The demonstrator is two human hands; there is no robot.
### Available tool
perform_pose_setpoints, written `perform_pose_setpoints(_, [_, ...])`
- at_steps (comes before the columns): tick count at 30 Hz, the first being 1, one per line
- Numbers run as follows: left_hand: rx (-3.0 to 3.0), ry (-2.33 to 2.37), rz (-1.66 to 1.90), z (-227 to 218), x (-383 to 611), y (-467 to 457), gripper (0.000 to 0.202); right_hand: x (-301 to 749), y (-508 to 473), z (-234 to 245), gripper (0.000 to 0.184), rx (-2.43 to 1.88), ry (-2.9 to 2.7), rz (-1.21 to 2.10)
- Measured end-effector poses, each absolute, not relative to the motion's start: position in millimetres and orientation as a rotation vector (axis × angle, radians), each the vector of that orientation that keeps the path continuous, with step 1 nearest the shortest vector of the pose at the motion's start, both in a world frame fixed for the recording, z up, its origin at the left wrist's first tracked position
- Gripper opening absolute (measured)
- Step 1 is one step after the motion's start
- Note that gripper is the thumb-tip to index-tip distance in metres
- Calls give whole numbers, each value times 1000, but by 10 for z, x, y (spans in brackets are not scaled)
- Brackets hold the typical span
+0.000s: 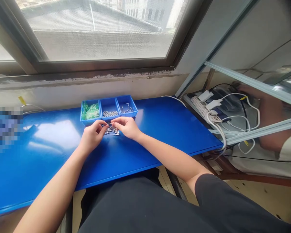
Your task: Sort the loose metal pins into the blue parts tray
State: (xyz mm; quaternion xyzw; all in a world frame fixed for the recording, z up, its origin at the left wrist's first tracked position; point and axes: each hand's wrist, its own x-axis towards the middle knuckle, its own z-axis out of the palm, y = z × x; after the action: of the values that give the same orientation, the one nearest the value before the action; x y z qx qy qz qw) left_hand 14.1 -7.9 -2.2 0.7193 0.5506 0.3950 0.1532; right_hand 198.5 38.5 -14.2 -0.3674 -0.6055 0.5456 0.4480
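Left hand (93,136), right hand (126,127), narrowed over metal pins (112,130) (grip unclear); blue tray (109,108) behind

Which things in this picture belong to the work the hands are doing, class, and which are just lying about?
At the work: left hand, right hand, loose metal pins, three blue bins, green packets, short metal cylinders.
Lying about: power strip, white plugs, white cables.

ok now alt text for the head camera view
A person's left hand and right hand meet over a small pile of metal pins on a blue table, below a three-compartment blue tray holding green packets, metal cylinders and more pins.
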Motion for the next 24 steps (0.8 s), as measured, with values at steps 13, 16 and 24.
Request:
perform_pose_setpoints(13, [2074, 1601, 1072, -17, 124, -73, 27, 1980, 379, -157, 35, -914, -1533, 1340])
perform_pose_setpoints(16, [2068, 1590, 1109, -20, 138, -79, 24, 1983, 385, -145, 34, -924, -1520, 1350])
perform_pose_setpoints(24, [2068, 1591, 1064, -12, 118, -71, 27, 1987, 364, -160, 34, -902, -1555, 1332])
